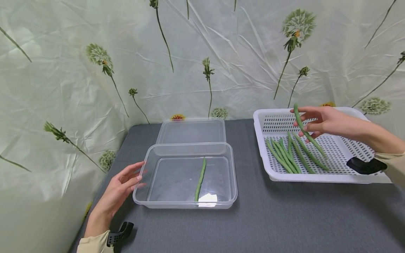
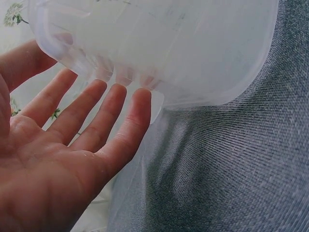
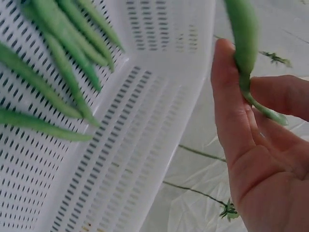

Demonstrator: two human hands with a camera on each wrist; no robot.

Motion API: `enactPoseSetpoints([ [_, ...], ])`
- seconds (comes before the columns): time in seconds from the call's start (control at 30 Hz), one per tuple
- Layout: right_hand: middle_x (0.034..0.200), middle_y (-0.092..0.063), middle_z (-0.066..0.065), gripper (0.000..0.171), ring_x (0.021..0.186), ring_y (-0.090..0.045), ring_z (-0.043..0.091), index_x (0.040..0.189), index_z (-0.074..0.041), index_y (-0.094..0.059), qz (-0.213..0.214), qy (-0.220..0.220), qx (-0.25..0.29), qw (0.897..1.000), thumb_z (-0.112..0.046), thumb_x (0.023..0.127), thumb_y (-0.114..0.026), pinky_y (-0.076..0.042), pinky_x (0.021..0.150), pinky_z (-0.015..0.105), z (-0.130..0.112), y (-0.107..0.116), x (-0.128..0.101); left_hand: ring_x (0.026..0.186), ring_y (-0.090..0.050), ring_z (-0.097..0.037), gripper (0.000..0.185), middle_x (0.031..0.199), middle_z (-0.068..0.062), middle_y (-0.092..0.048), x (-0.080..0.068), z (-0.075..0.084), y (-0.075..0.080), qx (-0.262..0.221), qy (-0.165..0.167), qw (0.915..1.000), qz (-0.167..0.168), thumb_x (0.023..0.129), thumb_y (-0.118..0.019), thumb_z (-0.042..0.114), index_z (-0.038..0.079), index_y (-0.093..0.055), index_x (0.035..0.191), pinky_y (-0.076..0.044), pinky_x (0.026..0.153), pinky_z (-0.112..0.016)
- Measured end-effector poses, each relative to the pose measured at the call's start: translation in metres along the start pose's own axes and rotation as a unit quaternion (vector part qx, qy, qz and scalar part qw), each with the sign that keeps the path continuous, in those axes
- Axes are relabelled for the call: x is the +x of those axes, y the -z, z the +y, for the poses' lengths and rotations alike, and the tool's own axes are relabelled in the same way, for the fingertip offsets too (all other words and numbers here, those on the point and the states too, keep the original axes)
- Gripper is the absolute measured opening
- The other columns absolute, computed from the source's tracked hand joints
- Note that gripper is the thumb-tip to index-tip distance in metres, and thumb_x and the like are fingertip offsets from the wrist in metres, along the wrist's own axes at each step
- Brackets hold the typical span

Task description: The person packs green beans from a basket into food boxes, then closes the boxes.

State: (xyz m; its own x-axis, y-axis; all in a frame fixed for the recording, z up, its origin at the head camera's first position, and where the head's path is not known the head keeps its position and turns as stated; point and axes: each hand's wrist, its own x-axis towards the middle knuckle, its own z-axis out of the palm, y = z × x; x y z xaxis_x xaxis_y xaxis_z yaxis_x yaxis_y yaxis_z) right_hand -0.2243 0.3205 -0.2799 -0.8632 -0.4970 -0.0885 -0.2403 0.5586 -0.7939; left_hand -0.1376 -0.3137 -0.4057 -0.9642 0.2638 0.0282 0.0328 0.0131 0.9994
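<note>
my right hand [image 1: 319, 121] sits at the right of the head view, over the white perforated basket [image 1: 262, 121], and it pinches one green bean [image 1: 305, 131] between thumb and fingers; the right wrist view shows the same bean [image 3: 244, 43] pressed against the fingertips. my left hand [image 1: 121, 186] is at the lower left of the frame, fingers straight and relaxed, holding nothing, its tips touching the left wall of the clear plastic container [image 1: 152, 154]. the left wrist view confirms it: fingers [image 2: 123, 125] flat under the container's rim [image 2: 159, 92].

i judge this as the carry step: a bean is lifted out of the basket, clear of the loose beans [image 1: 291, 156] lying on the basket floor, and not yet over the container. the next move, as i read it, calls for a sweep leftward toward the middle of the frame, keeping the pinch firm, then lowering the bean beside the single bean [image 1: 200, 179] already lying in the container, while my left hand steadies that wall.

the held bean is a long thin pod. its long axis runs diagonally in the head view, upper end toward the top left by my fingers, lower end trailing down to the right over the basket. the bean in the container lies nearly vertical in the frame, tilted slightly right at its top. the container's lid [image 1: 191, 131] lies just behind it on the grey table [image 1: 284, 218].
</note>
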Motion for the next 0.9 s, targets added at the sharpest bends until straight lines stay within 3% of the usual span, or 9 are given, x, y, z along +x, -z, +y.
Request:
enactPoseSetpoints([
  [0.27, 0.132, -0.053, 0.021, 0.06, 0.097, -0.068, 0.02, 0.154, -0.005, -0.027, 0.042, -0.013, 0.008, 0.999, -0.008, 0.101, -0.055, -0.058, 0.074, 0.037, -0.011, -0.008, -0.008, 0.128, -0.051, -0.016, 0.046, 0.149, -0.008, -0.044, 0.0, 0.001, 0.0, -0.002, 0.002, 1.0, 0.001, 0.103, -0.049, 0.002, 0.0, -0.038, 0.148, -0.053, 0.091, -0.035],
  [0.5, 0.121, -0.061, -0.004, 0.063, 0.097, -0.069, 0.021, 0.155, -0.008, -0.025, 0.077, 0.0, 0.064, 0.995, -0.004, 0.1, -0.056, -0.058, 0.074, 0.036, -0.023, -0.021, -0.012, 0.128, -0.051, -0.014, 0.047, 0.149, -0.006, -0.044, 0.0, 0.001, 0.001, 0.001, 0.003, 1.0, 0.002, 0.103, -0.05, 0.003, 0.0, -0.038, 0.148, -0.053, 0.092, -0.035],
  [0.77, 0.125, -0.054, 0.006, 0.064, 0.093, -0.069, 0.019, 0.155, -0.011, -0.032, 0.124, 0.031, 0.073, 0.989, -0.001, 0.097, -0.059, -0.059, 0.068, 0.04, -0.039, -0.047, -0.017, 0.128, -0.051, -0.015, 0.047, 0.149, -0.006, -0.044, 0.0, 0.001, 0.0, -0.001, 0.002, 1.0, 0.002, 0.103, -0.049, 0.003, 0.0, -0.038, 0.148, -0.053, 0.091, -0.034],
  [0.9, 0.123, -0.057, 0.003, 0.059, 0.087, -0.07, 0.02, 0.152, -0.009, -0.037, 0.156, 0.034, 0.079, 0.984, -0.003, 0.098, -0.06, -0.059, 0.069, 0.036, -0.05, -0.062, -0.018, 0.128, -0.051, -0.015, 0.046, 0.149, -0.007, -0.044, 0.001, 0.0, 0.0, -0.004, 0.001, 1.0, 0.002, 0.103, -0.049, 0.002, 0.0, -0.038, 0.148, -0.053, 0.091, -0.034],
])
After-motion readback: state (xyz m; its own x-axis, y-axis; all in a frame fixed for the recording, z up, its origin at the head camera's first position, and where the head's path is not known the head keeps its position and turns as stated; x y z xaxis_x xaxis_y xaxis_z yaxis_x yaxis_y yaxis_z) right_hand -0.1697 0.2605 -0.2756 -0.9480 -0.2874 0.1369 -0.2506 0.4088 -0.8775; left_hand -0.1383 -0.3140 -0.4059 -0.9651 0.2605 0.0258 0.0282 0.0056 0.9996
